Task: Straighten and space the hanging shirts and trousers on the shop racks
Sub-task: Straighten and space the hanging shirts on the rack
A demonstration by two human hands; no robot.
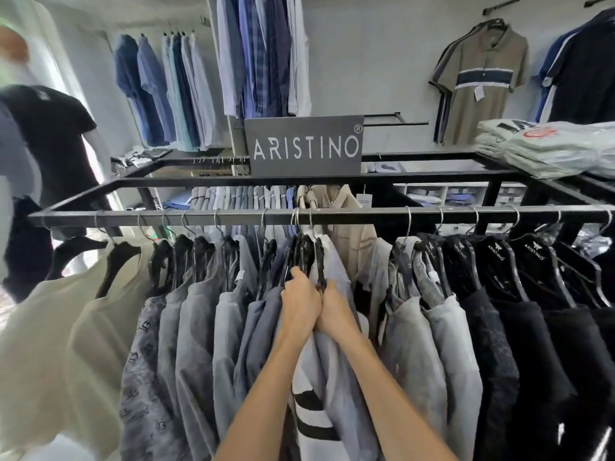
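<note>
A black rail (349, 216) runs across the view with shirts hanging on black hangers: cream ones at the left, grey and pale blue ones (196, 327) in the middle, black ones (519, 327) at the right. My left hand (301, 302) grips the shoulder of a blue-grey shirt (263, 321) near a bunch of close-set hangers (304, 252). My right hand (334, 309) is right beside it, its fingers tucked into a pale blue shirt (342, 377) at the hanger's shoulder. Just right of my hands is a gap on the rail.
A grey ARISTINO sign (304, 146) stands on the rack's top frame. Folded packed shirts (549, 149) are stacked at the right. More shirts hang on the back wall (179, 91). A mannequin in a black shirt (50, 138) stands at the left.
</note>
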